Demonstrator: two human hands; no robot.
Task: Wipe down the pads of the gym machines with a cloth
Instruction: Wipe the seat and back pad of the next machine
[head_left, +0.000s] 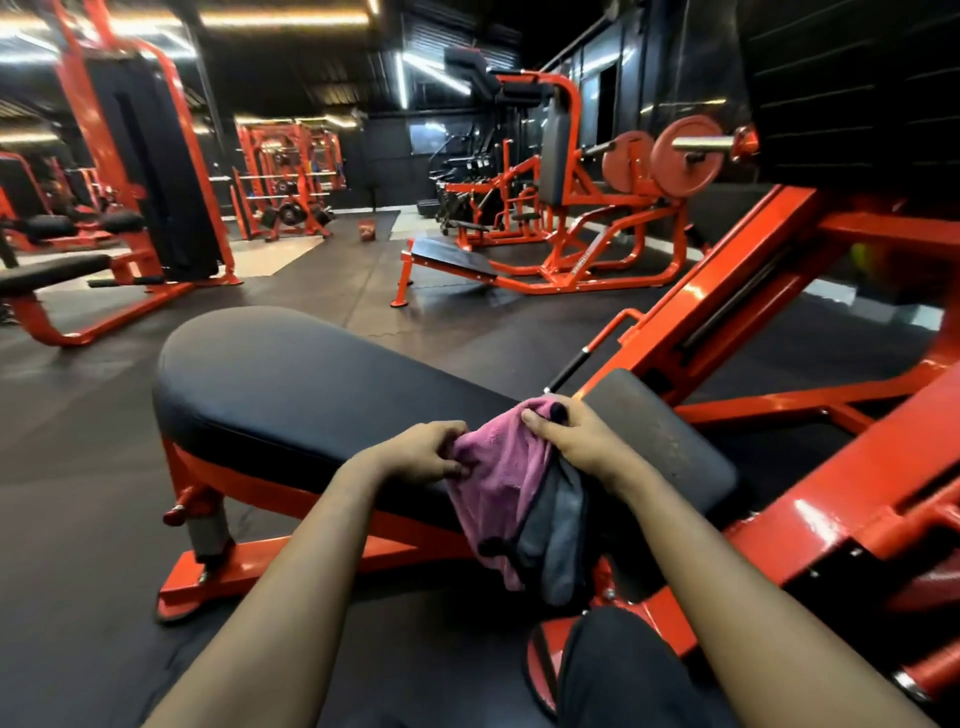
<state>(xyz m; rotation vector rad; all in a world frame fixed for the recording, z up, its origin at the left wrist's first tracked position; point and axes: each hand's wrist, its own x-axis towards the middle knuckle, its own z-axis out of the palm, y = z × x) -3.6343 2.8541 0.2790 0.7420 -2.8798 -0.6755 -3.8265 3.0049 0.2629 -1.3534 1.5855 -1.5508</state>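
A pink and grey cloth (506, 478) hangs over the near edge of a long black back pad (311, 384) on an orange machine. My left hand (426, 451) pinches the cloth's left edge with curled fingers. My right hand (574, 431) grips the cloth's top, where the long pad meets a smaller grey seat pad (670, 441). The cloth's lower part drapes down past the pad, pink on the left, grey on the right.
An orange frame with loaded weight plates (685, 156) rises at the right. A slanted black board (457, 257) on an orange machine stands ahead. Another bench pad (52, 270) is at the left. Dark rubber floor (93, 467) surrounds the machine. My knee (623, 670) is at the bottom.
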